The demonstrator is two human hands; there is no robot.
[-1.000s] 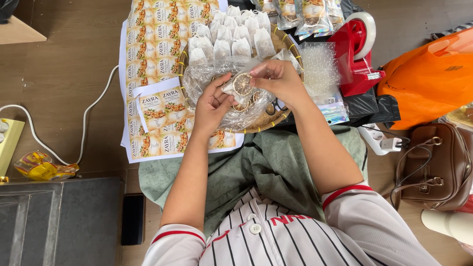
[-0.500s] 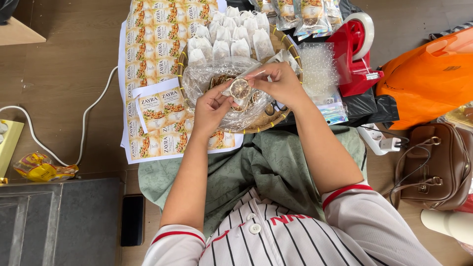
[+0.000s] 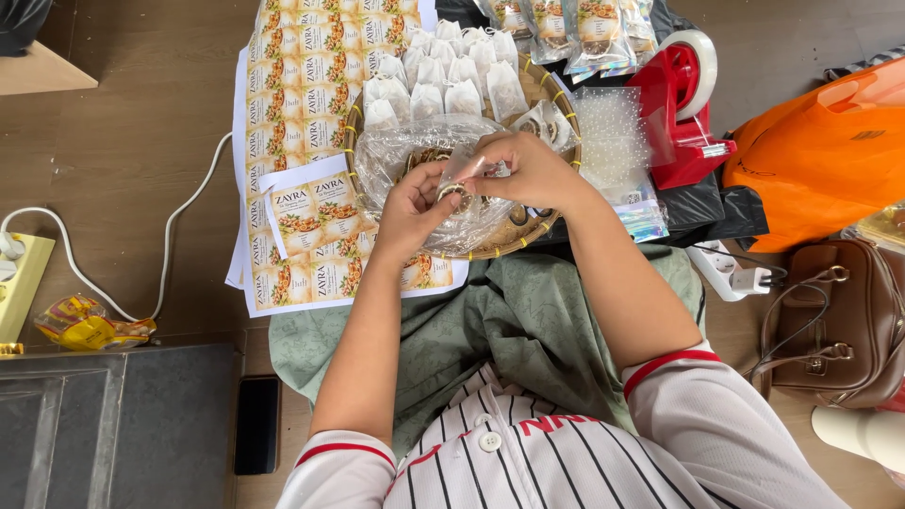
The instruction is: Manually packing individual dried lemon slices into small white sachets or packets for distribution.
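My left hand (image 3: 415,209) pinches a small round cookie (image 3: 451,191) at the mouth of a small clear pouch (image 3: 469,166), which my right hand (image 3: 530,172) holds open by its top. Both hands hover over a large clear plastic bag (image 3: 401,151) of cookies lying in a round woven basket (image 3: 558,113). Several filled small white pouches (image 3: 436,80) stand in rows at the basket's far side.
Sheets of printed labels (image 3: 300,113) lie left of the basket. A red tape dispenser (image 3: 686,104), empty clear pouches (image 3: 611,141), an orange bag (image 3: 830,151) and a brown handbag (image 3: 834,320) sit to the right. A white cable (image 3: 179,217), power strip (image 3: 19,273) and phone (image 3: 256,424) lie left.
Both hands have drawn closer together, and the cookie in my left hand has moved up to the mouth of the small pouch held by my right hand.
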